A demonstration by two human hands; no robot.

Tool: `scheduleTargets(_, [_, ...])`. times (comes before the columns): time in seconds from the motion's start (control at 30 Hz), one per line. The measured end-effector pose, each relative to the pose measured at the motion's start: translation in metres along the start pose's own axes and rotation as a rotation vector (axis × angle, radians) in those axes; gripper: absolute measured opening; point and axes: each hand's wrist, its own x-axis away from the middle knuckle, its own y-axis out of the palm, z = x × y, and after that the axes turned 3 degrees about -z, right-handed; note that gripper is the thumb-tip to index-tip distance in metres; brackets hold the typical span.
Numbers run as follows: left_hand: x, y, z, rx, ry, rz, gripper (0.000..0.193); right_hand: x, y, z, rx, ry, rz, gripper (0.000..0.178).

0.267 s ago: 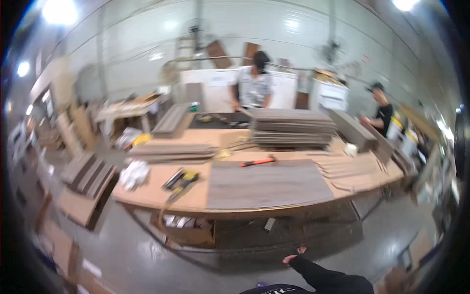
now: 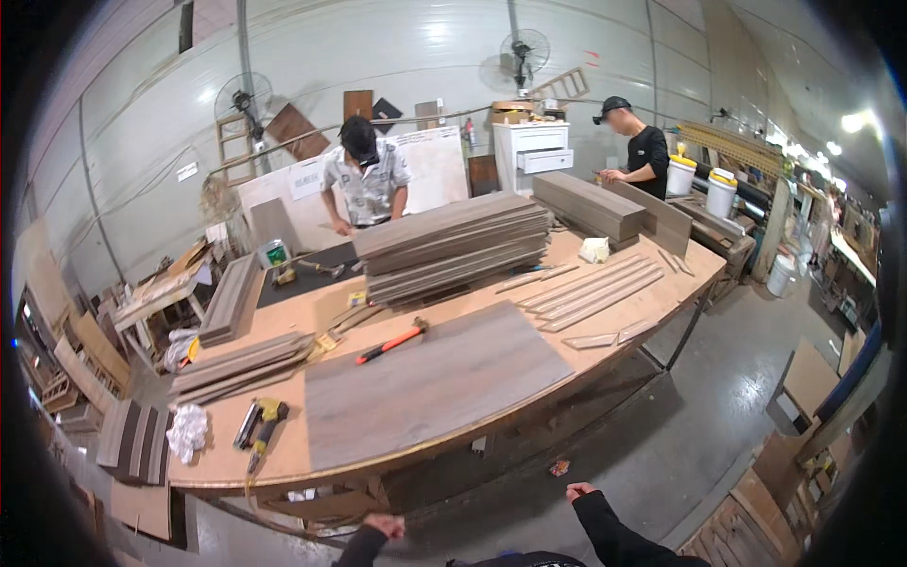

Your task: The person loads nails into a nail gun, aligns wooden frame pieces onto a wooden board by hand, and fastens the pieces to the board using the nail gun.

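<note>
My right hand (image 2: pixel 582 490) hangs below the table's front edge, its fingers curled in with nothing visible in them. Lower and to the left is my left hand (image 2: pixel 385 525), smeared so that its fingers are unclear. Neither touches the worktable (image 2: pixel 283 465). Nearest on the tabletop lies a wide grey-brown wood-grain panel (image 2: pixel 425 387). A hammer (image 2: pixel 392 342) with a red-orange handle rests across the panel's far edge. Left of the panel lies a yellow and black nail gun (image 2: pixel 262 430) with a hose.
Stacked boards (image 2: pixel 453 248) rise mid-table, with thin strips (image 2: pixel 595 295) to their right and more planks (image 2: pixel 241 369) at left. A crumpled white cloth (image 2: pixel 188 433) lies near the left corner. One co-worker (image 2: pixel 367 180) stands behind the table, another (image 2: pixel 645 151) at the far right.
My view has swung to the right, so the table now appears tilted and further left. My left hand has come into view; my right hand stays low before the table.
</note>
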Motion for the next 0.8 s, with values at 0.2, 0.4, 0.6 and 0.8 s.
scheduleTargets(0.2, [-0.179,-0.098,0.302,-0.557,0.724,0.5,0.021,-0.094,0.042,-0.196,0.074,-0.242,0.148,0.021])
scheduleTargets(0.4, [-0.381,-0.235,0.453,-0.645,1.114,0.861,0.021,-0.187,0.09,-0.253,-0.002,-0.254,0.157,0.025])
scheduleTargets(0.6, [-0.556,-0.344,0.532,-1.126,0.346,0.716,0.059,-0.183,0.105,-0.295,0.126,-0.364,0.537,0.014])
scheduleTargets(0.8, [-0.626,-0.372,0.583,-1.124,0.318,0.633,0.035,-0.213,0.094,-0.306,-0.005,-0.047,0.764,0.021])
